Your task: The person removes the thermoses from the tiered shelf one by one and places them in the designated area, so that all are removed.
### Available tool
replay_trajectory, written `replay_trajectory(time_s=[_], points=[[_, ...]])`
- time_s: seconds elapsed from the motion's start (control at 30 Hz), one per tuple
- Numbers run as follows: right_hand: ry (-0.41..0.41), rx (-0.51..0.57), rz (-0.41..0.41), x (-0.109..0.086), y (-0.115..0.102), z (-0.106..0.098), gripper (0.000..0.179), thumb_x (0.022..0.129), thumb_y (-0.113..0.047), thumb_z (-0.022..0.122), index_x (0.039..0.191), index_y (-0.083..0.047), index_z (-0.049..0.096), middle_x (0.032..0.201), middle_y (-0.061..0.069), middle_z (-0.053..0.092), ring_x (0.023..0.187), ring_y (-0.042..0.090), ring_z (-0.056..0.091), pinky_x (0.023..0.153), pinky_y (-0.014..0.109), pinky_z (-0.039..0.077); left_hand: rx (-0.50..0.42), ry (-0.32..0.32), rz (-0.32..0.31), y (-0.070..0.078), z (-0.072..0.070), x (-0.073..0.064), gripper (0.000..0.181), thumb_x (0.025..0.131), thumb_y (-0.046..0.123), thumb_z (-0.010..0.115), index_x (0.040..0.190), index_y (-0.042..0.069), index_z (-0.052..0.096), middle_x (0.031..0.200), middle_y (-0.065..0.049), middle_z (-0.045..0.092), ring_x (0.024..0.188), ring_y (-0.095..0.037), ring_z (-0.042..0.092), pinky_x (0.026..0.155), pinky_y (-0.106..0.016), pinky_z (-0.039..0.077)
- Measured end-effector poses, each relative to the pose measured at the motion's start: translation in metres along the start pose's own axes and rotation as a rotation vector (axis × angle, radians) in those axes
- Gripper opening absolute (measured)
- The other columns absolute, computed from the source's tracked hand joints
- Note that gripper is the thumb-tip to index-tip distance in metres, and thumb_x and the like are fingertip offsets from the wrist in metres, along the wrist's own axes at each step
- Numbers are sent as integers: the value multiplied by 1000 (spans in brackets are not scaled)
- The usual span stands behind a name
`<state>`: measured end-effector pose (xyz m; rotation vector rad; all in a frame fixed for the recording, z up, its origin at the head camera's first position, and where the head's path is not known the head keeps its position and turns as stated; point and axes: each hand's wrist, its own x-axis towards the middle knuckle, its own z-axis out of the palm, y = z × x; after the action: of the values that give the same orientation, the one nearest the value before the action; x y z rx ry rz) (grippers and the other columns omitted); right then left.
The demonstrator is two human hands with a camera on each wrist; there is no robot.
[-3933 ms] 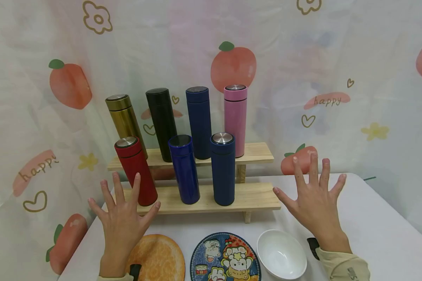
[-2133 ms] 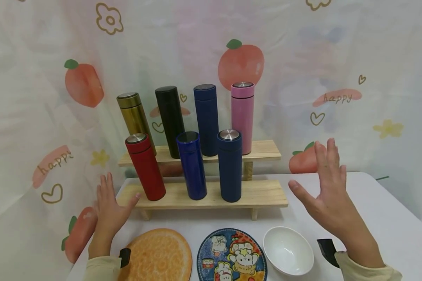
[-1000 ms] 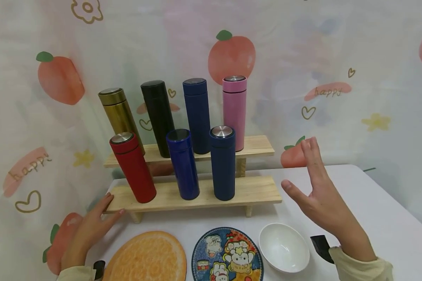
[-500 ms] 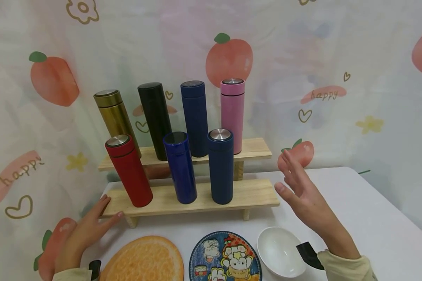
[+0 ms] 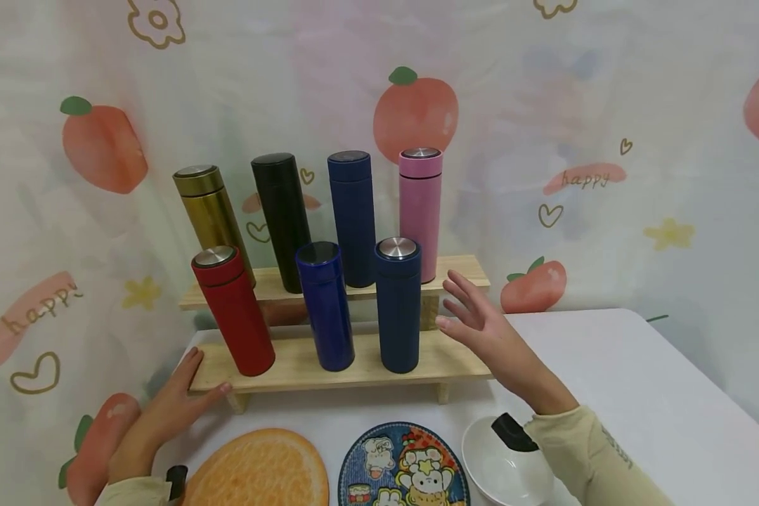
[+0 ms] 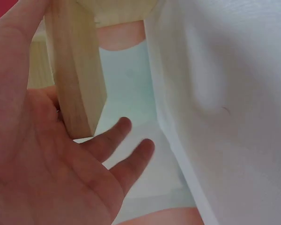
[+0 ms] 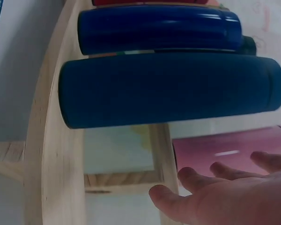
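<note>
A two-tier wooden stand [image 5: 443, 362] holds several thermos bottles. My left hand [image 5: 167, 414] holds the left end of its lower board, thumb at the front corner and fingers round the back corner. In the left wrist view, two fingers [image 6: 136, 161] stretch out past the board's end. My right hand [image 5: 490, 337], fingers spread and slightly bent, hovers over the lower board's right end, just right of the dark blue thermos [image 5: 399, 316]. The pink thermos [image 7: 234, 145] lies behind that hand's fingers in the right wrist view. A red thermos [image 5: 234, 316] and a glossy blue thermos [image 5: 326, 316] share the lower board.
Gold [image 5: 211, 211], black [image 5: 281, 218] and navy [image 5: 352, 218] thermoses stand on the upper board with the pink one. In front lie an orange round mat [image 5: 259, 471] and a cartoon round mat [image 5: 405, 467]. A white bowl [image 5: 481, 464] sits partly under my right wrist.
My left hand has come down from beside the stand to the lower board's left end. My right hand has moved left, towards the dark blue thermos. The bottles keep their places on the stand.
</note>
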<state>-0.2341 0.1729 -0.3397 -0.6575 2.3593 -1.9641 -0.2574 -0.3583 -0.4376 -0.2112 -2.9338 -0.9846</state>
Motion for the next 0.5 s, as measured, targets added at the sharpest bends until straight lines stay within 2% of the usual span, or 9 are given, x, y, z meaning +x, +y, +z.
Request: replay_trajectory(time_s=[0.23,0.5], points=[[-64,98,10,30,2,11,90,104,-24,72,173,-19,16,175,10,23,160,41,20,121,66,28,14,15,0,-2,2,-1,105,100,49,73,165,-12,18,170,-38,11,153,-61,18,115,-77,24],[-87,169,67,46,5,25,96,100,-21,75,173,-15,13,174,15,24,157,41,27,124,67,20,11,16,2,-1,2,-2,104,100,47,73,165,-13,18,170,-38,11,153,-61,17,115,-77,24]])
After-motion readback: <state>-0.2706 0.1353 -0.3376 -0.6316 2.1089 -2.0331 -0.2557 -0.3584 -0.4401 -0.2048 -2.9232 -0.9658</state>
